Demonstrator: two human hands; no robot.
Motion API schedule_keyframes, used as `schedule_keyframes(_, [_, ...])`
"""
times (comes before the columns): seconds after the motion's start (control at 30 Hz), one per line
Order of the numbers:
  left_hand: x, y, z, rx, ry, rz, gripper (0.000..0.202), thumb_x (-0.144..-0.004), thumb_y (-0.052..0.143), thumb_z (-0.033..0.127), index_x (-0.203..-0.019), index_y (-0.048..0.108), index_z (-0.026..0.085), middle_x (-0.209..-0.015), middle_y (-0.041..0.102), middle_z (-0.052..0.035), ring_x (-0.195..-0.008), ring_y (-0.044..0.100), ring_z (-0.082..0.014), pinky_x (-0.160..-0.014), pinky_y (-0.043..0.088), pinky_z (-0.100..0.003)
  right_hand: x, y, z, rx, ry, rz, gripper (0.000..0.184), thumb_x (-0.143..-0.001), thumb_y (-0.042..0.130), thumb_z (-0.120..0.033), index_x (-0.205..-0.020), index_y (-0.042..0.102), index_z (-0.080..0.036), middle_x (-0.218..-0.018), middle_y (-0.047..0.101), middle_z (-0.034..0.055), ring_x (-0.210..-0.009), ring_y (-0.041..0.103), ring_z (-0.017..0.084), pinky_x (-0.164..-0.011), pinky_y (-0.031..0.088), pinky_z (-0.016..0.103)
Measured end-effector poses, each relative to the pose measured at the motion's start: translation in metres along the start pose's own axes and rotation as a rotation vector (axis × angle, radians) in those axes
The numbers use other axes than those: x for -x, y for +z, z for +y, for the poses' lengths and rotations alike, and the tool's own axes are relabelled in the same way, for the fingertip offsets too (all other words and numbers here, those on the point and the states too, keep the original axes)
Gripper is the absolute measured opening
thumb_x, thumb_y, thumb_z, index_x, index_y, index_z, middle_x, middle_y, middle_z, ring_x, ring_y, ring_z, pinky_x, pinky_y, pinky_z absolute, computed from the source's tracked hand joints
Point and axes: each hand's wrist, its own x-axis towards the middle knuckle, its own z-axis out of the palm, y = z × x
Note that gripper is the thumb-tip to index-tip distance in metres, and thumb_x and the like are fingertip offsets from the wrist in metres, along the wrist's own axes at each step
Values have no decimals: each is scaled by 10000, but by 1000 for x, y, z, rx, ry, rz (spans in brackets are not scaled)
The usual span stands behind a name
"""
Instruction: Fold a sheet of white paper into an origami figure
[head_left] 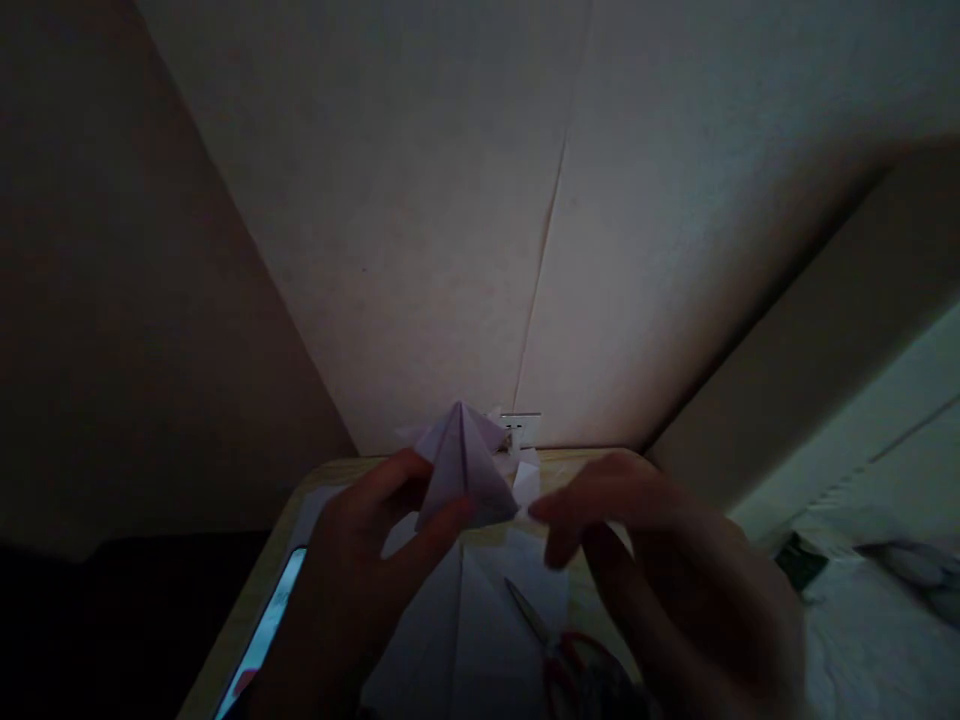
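Observation:
My left hand [375, 550] grips a folded piece of pale purple paper [469, 465], thumb in front and fingers behind its left side. The paper comes to a point at the top, with a crease running down its middle. To its right, my right hand [660, 560] is held apart from it, thumb and fingers spread with nothing visible between them, slightly blurred. Beneath the hands lie creased white sheets of paper [427, 620]. A pair of scissors [551, 640] with red handles rests on the sheets, partly hidden at the bottom.
A lit phone [270, 625] lies on the left of the small wooden table [592, 462]. Behind stands a pale wall [420, 250] with a power socket [521, 428] low down. At right, pale fabric [870, 640] lies beside the table. The scene is dim.

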Motion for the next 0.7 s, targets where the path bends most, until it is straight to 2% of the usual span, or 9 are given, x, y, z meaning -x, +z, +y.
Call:
schedule_keyframes(0.1, [4, 5, 4, 14, -66, 57, 146, -713, 747, 323, -762, 687, 199, -738, 714, 15, -717, 693, -167, -666, 543, -236, -5, 1, 2, 70, 6, 102, 280, -881, 551, -96, -1001, 667, -320, -876, 699, -23, -823, 662, 145, -727, 529, 244])
schedule_keyframes(0.23, [7, 8, 8, 63, -105, 57, 130, -696, 745, 296, -727, 669, 195, -717, 688, 15, -737, 685, -180, -708, 541, -262, -7, 2, 14, 99, 91, 16, 165, -905, 578, -210, -1050, 642, -257, -942, 701, 17, -832, 664, 155, -728, 533, 272])
schedule_keyframes(0.3, [6, 8, 7, 69, -96, 19, 110, -718, 729, 290, -721, 663, 201, -717, 683, 18, -733, 679, -178, -726, 539, -272, -10, 5, 13, 45, 116, -37, 196, -891, 601, -237, -1085, 629, -242, -946, 699, 23, -810, 662, 152, -722, 538, 274])
schedule_keyframes(0.4, [3, 5, 4, 5, -6, -57, 79, -740, 711, 282, -725, 683, 209, -734, 693, 13, -729, 669, -176, -706, 528, -265, -12, 8, 9, -51, 138, -58, 256, -872, 628, -265, -1126, 604, -253, -900, 679, 3, -785, 660, 145, -720, 544, 269])
schedule_keyframes(0.53, [2, 5, 2, -152, 61, -110, 64, -739, 712, 275, -741, 711, 211, -760, 726, -8, -759, 673, -202, -703, 518, -290, -11, 12, 8, -120, 215, -38, 500, -837, 665, -268, -1303, 486, -277, -922, 661, -9, -772, 678, 152, -717, 561, 291])
schedule_keyframes(0.6, [3, 6, 3, -227, 67, -138, 96, -746, 714, 293, -793, 725, 210, -803, 745, -20, -779, 677, -218, -725, 514, -320, -11, 12, 9, -119, 203, -57, 431, -830, 668, -250, -1238, 535, -277, -921, 682, -9, -798, 679, 162, -738, 556, 303])
schedule_keyframes(0.7, [4, 7, 4, -259, 57, -140, 159, -742, 715, 335, -838, 732, 210, -841, 752, -33, -821, 676, -245, -777, 514, -369, -13, 10, 8, -58, 193, -128, 129, -819, 671, -205, -936, 637, -246, -812, 696, -14, -795, 673, 171, -726, 532, 300])
